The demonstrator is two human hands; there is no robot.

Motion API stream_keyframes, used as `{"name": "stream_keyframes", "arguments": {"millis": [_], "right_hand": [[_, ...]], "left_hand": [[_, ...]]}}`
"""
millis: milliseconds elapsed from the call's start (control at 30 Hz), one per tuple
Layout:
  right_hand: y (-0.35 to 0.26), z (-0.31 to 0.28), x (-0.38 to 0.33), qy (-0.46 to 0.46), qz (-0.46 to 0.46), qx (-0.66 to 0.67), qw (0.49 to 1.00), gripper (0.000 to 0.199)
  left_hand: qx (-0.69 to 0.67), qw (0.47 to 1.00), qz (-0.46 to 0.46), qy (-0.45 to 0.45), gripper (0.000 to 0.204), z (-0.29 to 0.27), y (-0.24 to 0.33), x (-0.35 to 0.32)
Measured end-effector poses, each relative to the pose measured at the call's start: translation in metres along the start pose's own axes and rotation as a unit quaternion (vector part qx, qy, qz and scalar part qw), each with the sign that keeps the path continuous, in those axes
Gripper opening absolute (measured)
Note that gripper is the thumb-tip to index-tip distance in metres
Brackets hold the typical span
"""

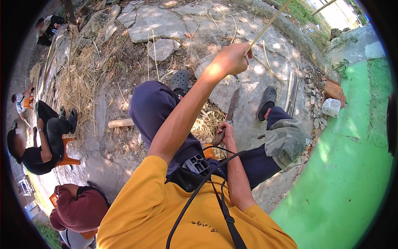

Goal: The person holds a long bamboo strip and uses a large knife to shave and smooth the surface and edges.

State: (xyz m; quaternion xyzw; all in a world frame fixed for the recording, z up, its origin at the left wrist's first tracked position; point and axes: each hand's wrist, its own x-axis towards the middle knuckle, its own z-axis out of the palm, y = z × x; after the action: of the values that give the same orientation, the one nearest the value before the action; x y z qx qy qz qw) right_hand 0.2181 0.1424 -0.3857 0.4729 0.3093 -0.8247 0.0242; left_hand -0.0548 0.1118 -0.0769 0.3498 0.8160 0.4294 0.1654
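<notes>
My left hand [232, 59] is stretched far out ahead, its fingers closed around a thin bamboo strip [271, 23]. The strip slants up and away to the right. Close to my lap, my right hand [226, 133] grips a large knife [233, 106] by its brown wooden handle, with the long, dark, stained blade pointing away from me. Blade and strip are apart. A pile of pale shavings [207, 126] lies on the ground between my legs, below the knife. A grey-green cloth [287, 141] covers part of my right leg.
Long strips [291, 93] lie by my right shoe, near a white block [331, 107] and a green surface [348, 166]. A bamboo piece [121, 123] lies left of my knee. Straw-like scraps [83, 83] heap farther left, near a seated person [39, 145]. A black cable [195, 186] crosses my front.
</notes>
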Motion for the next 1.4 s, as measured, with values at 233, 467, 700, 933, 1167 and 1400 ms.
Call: {"name": "stream_keyframes", "arguments": {"millis": [233, 467, 700, 933, 1167, 1400], "right_hand": [[0.005, -0.004, 0.006, -0.015, -0.023, -0.022, 0.999, 0.044], [0.0, -0.005, 0.005, 0.012, -0.048, -0.049, 0.998, 0.039], [-0.004, -0.013, 0.011, 0.013, 0.008, -0.046, 0.999, 0.027], [-0.008, -0.02, 0.017, 0.006, -0.007, -0.089, 0.996, 0.026], [-0.003, -0.021, 0.018, 0.028, -0.027, -0.12, 0.992, 0.037], [-0.001, -0.029, 0.029, 0.0, -0.007, -0.068, 0.998, 0.055]], "left_hand": [[0.015, 1.0, 0.014, 0.003, 0.022, -0.001, 0.0, -0.001], [0.022, 0.999, 0.027, 0.007, 0.023, 0.0, -0.002, 0.001], [0.018, 1.0, 0.018, 0.005, 0.024, -0.001, 0.0, 0.0], [0.012, 1.0, 0.003, -0.001, 0.025, -0.003, 0.003, -0.001], [0.022, 1.0, 0.015, 0.004, 0.025, -0.003, 0.001, 0.001], [0.021, 1.0, 0.011, 0.003, 0.025, -0.002, 0.001, 0.001]]}}
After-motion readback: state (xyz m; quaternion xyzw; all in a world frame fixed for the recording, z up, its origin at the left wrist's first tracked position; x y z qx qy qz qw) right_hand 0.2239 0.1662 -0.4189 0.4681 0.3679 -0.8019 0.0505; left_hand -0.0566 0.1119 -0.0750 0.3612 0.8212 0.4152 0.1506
